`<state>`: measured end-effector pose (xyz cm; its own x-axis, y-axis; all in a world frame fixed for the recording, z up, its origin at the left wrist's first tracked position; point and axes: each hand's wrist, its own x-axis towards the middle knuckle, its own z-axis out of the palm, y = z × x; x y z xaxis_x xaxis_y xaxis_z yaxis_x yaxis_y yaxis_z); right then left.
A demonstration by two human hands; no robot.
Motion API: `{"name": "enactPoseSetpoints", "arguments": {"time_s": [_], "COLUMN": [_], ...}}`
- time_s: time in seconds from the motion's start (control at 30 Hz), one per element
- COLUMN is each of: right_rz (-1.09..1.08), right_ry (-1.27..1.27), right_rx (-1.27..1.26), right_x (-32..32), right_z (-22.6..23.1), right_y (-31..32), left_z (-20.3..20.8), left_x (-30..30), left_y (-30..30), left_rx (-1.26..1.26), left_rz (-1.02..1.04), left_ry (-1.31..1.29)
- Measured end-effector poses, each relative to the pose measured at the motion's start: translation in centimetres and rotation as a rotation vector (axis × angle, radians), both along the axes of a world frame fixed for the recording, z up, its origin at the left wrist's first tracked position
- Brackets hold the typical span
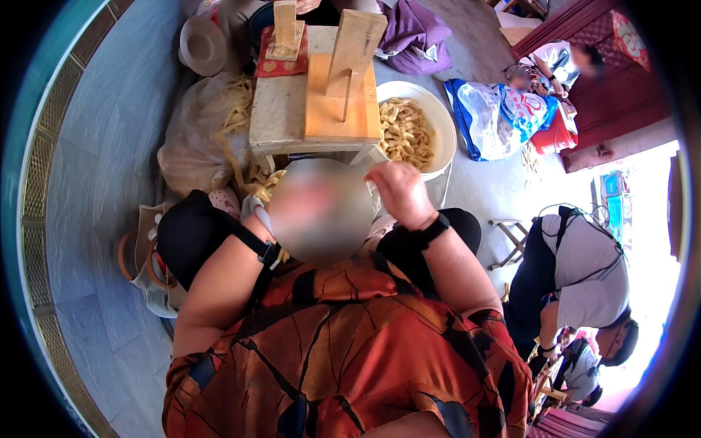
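Note:
My right hand (401, 191) is raised in front of my body, its fingers curled together in a pinch. What they hold, if anything, is hidden. A round blur covers most of my left hand (290, 208), so its fingers do not show. Just beyond both hands stands a low table (276, 120). On it lies a wooden board (332, 120) with an upright wooden block (355, 47) and a thin rod (347, 95). Right of the table, a white basin (447, 139) holds many pale yellow-brown strips (405, 131). Similar strips (237, 109) spill from a clear plastic bag (191, 146) on the left.
A second wooden stand (285, 33) sits on a red cloth at the table's far end. Beyond are a pale bucket (202, 47) and a purple cloth bundle (415, 36). A handled bag (150, 255) stands by my left knee. Several people work nearby, one bending (591, 270) at right.

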<state>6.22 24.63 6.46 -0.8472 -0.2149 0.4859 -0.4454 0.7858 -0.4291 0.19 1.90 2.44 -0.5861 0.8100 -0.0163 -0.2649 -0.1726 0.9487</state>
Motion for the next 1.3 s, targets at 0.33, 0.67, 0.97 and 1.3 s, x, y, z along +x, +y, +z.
{"name": "enactPoseSetpoints", "arguments": {"time_s": [0.33,0.67,0.97,1.3], "right_rz": [0.244,0.014,0.067,-0.149], "right_ry": [-0.308,-0.442,-1.013,-0.195], "right_rx": [-0.297,-0.754,-1.277,-0.370], "right_x": [2.4,2.0,0.7,1.0], "right_z": [-3.4,-5.2,-4.3,-4.2], "right_y": [-5.3,-4.5,-3.1,-6.1], "left_z": [0.7,-2.8,1.7,-3.5], "left_x": [1.2,0.6,1.5,0.8], "left_y": [0.2,0.1,0.7,0.3], "left_rx": [-0.045,-0.031,-0.126,0.082], "left_rz": [0.297,-0.196,0.339,-0.012], "left_ry": [0.879,0.100,1.135,-0.447]}}
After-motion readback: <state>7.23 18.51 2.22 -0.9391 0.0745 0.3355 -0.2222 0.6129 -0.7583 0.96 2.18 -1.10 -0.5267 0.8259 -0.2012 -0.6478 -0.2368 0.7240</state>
